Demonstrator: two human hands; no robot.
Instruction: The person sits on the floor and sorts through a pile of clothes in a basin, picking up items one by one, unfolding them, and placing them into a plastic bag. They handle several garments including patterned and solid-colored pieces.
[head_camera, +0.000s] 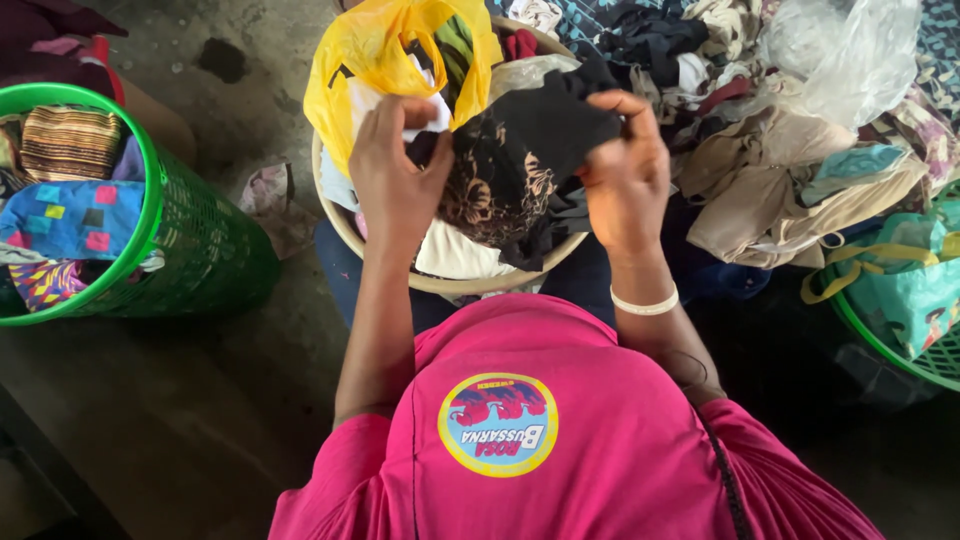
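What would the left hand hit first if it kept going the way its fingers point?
Likely the yellow plastic bag: the left hand, gripping the dark patterned cloth, points up-frame at it over the beige basin. Depth is unclear.

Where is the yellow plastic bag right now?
In the head view, the yellow plastic bag sits top centre in the round beige basket, just above the left hand, beside the black patterned cloth.

A basin (345, 235) sits between two baskets (190, 240), apparently beneath the held garment (520, 160).
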